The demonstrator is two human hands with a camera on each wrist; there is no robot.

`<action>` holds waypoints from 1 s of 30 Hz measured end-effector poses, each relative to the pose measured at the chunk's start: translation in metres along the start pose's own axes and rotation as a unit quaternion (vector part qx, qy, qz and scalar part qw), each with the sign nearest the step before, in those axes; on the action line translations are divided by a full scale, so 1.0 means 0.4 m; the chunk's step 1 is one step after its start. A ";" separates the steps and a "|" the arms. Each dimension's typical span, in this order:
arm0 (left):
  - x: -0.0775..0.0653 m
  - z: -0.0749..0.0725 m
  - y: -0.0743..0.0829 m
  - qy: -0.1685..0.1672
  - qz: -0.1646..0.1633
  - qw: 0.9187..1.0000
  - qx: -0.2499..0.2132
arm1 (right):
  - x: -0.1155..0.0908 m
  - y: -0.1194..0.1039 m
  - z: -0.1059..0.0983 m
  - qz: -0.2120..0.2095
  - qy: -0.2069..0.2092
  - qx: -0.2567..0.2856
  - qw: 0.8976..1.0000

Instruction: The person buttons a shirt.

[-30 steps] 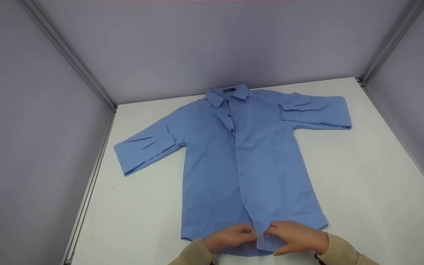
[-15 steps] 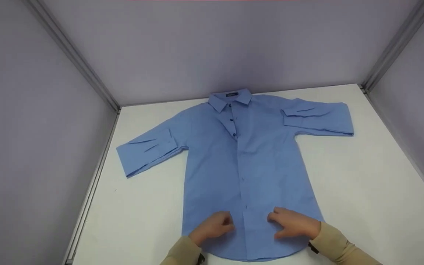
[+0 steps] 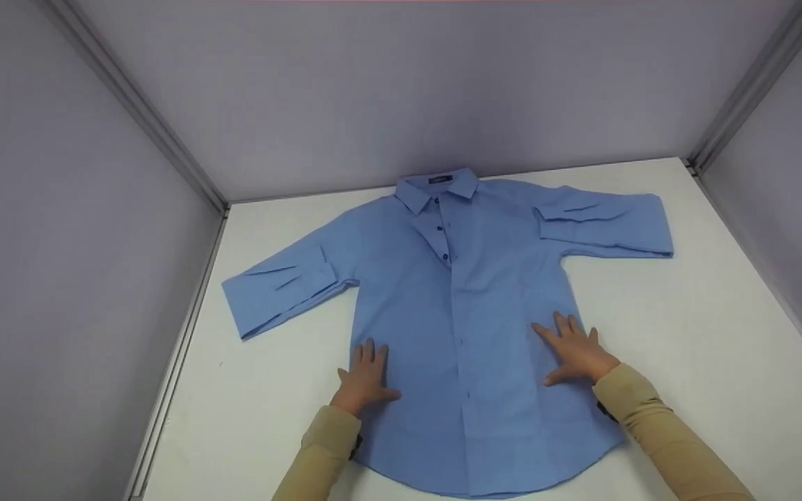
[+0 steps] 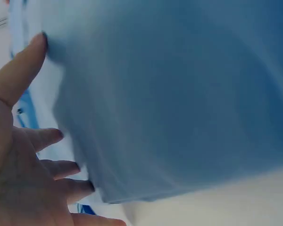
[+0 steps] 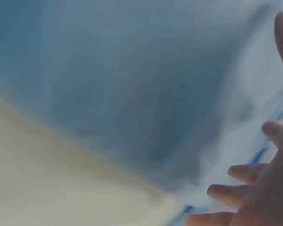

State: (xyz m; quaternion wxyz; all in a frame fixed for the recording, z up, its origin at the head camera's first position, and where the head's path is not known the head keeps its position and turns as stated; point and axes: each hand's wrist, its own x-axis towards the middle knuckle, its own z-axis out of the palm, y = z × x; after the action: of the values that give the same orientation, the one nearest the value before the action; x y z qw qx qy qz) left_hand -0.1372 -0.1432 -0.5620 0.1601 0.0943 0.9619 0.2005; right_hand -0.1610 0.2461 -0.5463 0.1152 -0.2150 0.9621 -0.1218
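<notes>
A blue button-up shirt [image 3: 422, 306] lies front up and spread out, collar at the far end, both sleeves folded back on themselves. Dark buttons show below the collar, and the placket runs straight down to the curved hem. My left hand [image 3: 365, 379], fingers spread, lies at the shirt's left side edge. Over the right side edge, my right hand [image 3: 575, 351] has its fingers spread too. Neither hand grips the cloth. In the left wrist view the fingertips [image 4: 87, 186] touch the blue fabric; the right wrist view shows spread fingers [image 5: 247, 174] close over it.
The shirt lies on a white table [image 3: 234, 417]. Grey panels stand along the back [image 3: 373, 83], left [image 3: 81, 243] and right, joined by metal posts [image 3: 129, 104] at the corners. The collar and both sleeves reach toward the back panel.
Both hands have left the placket near the hem and moved apart and forward to the side edges, fingers spreading from curled. The hem front now lies flat, its two halves together.
</notes>
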 end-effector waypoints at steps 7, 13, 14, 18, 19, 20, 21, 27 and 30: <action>0.003 -0.012 -0.017 0.003 -0.001 1.000 0.016 | 0.000 -0.011 0.018 0.020 -0.028 0.009 0.999; 0.000 -0.031 -0.009 -0.003 -0.004 0.998 0.061 | -0.004 -0.034 0.007 0.028 -0.052 -0.016 0.998; 0.006 -0.037 -0.005 -0.001 -0.007 0.998 0.067 | 0.002 -0.034 -0.002 0.028 -0.054 -0.020 0.998; 0.072 -0.085 0.017 0.031 -0.026 0.997 0.063 | 0.080 -0.003 -0.061 0.013 0.003 -0.043 0.999; 0.095 -0.099 0.021 0.044 -0.027 0.997 0.060 | 0.108 0.008 -0.076 0.006 0.025 -0.047 0.999; 0.119 -0.113 0.024 0.055 -0.024 0.996 0.060 | 0.136 0.020 -0.089 0.002 0.045 -0.047 0.998; 0.142 -0.126 0.026 0.065 -0.018 0.996 0.065 | 0.164 0.032 -0.099 0.000 0.060 -0.045 0.997; 0.237 -0.165 -0.010 0.057 0.003 0.993 0.103 | 0.266 0.082 -0.109 0.046 0.014 -0.002 0.999; 0.236 -0.166 -0.038 0.020 -0.027 0.992 0.123 | 0.273 0.088 -0.095 0.077 -0.031 0.007 0.997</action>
State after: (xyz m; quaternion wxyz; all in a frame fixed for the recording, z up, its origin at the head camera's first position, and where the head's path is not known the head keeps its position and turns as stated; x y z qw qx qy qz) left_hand -0.2500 -0.1573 -0.5361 0.1330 0.0835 0.9845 0.0785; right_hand -0.2810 0.2357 -0.5388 0.1553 -0.1435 0.9709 -0.1127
